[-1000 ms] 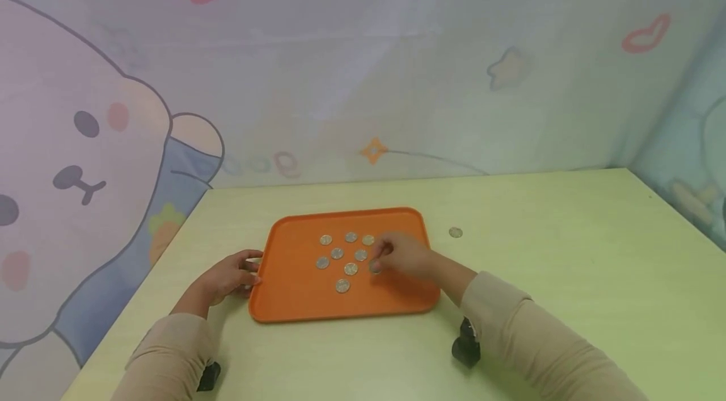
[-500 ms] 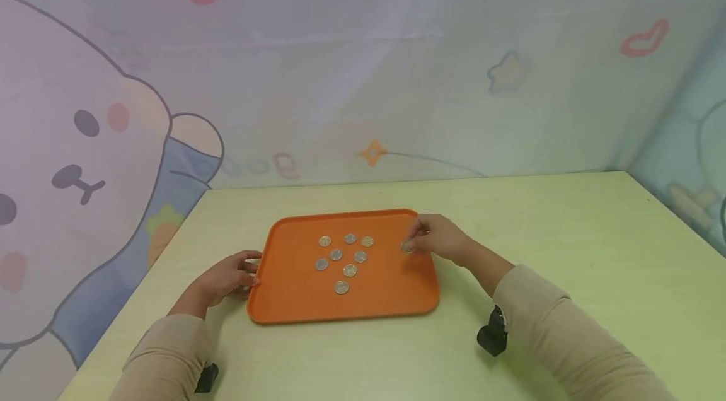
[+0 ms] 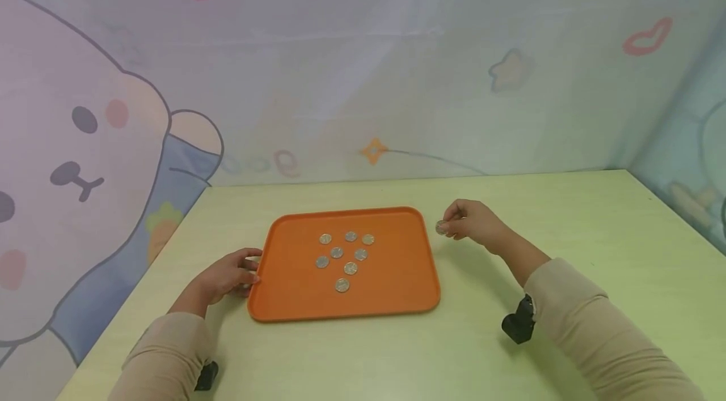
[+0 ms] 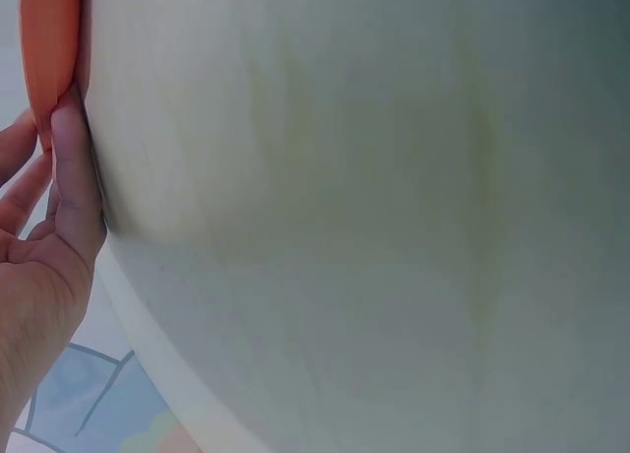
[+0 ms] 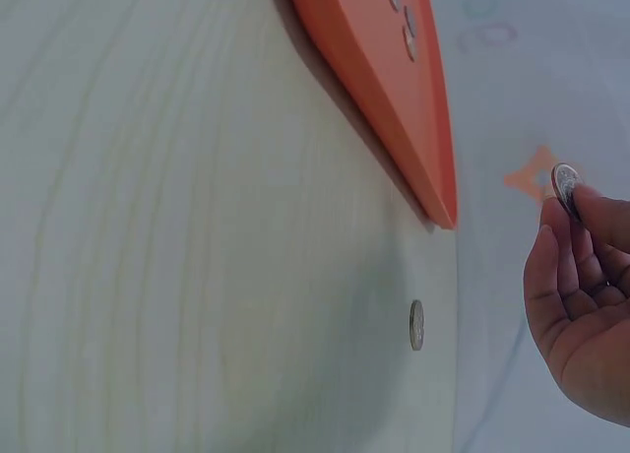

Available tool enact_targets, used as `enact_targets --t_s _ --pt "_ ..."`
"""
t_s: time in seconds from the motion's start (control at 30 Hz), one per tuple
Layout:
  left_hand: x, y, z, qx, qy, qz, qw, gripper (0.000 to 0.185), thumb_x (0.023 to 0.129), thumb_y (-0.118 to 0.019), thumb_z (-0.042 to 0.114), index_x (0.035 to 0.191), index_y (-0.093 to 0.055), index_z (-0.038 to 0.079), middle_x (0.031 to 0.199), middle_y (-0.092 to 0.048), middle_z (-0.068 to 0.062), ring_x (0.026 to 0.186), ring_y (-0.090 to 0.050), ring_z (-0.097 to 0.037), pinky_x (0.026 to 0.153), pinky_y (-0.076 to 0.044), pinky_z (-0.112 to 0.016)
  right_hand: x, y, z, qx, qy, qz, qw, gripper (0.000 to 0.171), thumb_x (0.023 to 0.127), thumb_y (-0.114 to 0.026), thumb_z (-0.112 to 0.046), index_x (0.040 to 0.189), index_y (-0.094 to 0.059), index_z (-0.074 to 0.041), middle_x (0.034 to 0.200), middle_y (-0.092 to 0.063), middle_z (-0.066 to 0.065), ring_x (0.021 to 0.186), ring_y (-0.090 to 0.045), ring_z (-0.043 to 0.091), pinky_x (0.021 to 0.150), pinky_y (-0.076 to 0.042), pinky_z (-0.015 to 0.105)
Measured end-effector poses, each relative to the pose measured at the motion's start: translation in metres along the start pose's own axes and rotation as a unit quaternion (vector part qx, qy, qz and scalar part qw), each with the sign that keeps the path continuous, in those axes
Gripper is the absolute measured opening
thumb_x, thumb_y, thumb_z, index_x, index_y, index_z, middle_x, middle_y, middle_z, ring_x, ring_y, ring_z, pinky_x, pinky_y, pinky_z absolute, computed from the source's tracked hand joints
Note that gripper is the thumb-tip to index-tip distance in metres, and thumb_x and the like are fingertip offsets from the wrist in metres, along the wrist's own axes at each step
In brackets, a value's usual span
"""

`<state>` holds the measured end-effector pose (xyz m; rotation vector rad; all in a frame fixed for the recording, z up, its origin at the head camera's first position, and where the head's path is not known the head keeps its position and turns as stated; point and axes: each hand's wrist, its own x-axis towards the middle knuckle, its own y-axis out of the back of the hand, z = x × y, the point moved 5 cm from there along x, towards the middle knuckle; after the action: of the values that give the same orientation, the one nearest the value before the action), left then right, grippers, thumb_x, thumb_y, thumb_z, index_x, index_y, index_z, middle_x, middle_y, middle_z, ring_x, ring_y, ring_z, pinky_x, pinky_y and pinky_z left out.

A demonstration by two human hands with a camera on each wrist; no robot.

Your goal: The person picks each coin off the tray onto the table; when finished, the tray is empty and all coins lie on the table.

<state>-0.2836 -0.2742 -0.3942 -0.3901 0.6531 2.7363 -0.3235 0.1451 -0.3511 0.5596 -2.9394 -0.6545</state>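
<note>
My right hand (image 3: 475, 222), just beyond the tray's right edge, pinches a silvery coin (image 3: 441, 227) between thumb and fingers. In the right wrist view that coin (image 5: 565, 188) stands on edge at the fingertips. Another coin (image 5: 416, 325) lies on the table below the hand; in the head view the hand covers it. My left hand (image 3: 229, 276) holds the left rim of the orange tray (image 3: 295, 300), its thumb and fingers on either side of the edge in the left wrist view. Several coins (image 3: 350, 268) lie flat and loosely grouped in the tray's middle.
A pale yellow-green table (image 3: 556, 231) bears the tray. Behind it hangs a pale cloth backdrop (image 3: 317, 73) printed with a bear, hearts and stars. Black wrist devices, such as the right one (image 3: 518, 322), sit under both beige sleeves (image 3: 607, 331).
My right hand has lifted one coin from the tray and carried it right, past the tray's right rim, over the table. The left hand and the other coins have stayed in place.
</note>
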Motion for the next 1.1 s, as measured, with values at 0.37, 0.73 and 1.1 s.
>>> enact_targets --t_s 0.37,0.73,1.1 --pt "0.001 0.001 0.001 -0.002 0.002 -0.004 1.0 0.058 0.08 -0.052 -0.003 0.129 -0.022 -0.006 0.113 -0.037 -0.023 0.078 -0.052 -0.016 0.067 -0.048 -0.033 -0.007 0.024 0.01 -0.006 -0.027 0.024 0.999 0.022 0.082 -0.057 -0.012 0.091 -0.046 0.004 0.084 -0.056 0.007 0.081 -0.055 0.029 0.073 -0.044 0.033" --pt "0.0 0.0 0.002 0.0 0.003 0.002 1.0 0.059 0.081 -0.052 -0.003 0.13 -0.021 -0.006 0.114 -0.036 -0.024 0.078 -0.052 -0.016 0.067 -0.048 -0.033 -0.01 0.04 0.034 -0.022 -0.041 0.041 0.998 0.026 0.083 -0.056 -0.017 0.093 -0.045 0.005 0.089 -0.055 0.012 0.082 -0.054 0.023 0.077 -0.043 0.037" --pt "0.0 0.0 0.002 0.0 0.002 0.006 1.0 0.057 0.08 -0.051 -0.004 0.129 -0.022 -0.006 0.11 -0.038 -0.021 0.076 -0.052 -0.016 0.065 -0.048 -0.032 -0.01 0.051 0.053 -0.052 -0.078 0.061 0.994 0.025 0.083 -0.056 -0.011 0.095 -0.046 0.009 0.086 -0.054 0.011 0.075 -0.054 0.016 0.073 -0.045 0.034"
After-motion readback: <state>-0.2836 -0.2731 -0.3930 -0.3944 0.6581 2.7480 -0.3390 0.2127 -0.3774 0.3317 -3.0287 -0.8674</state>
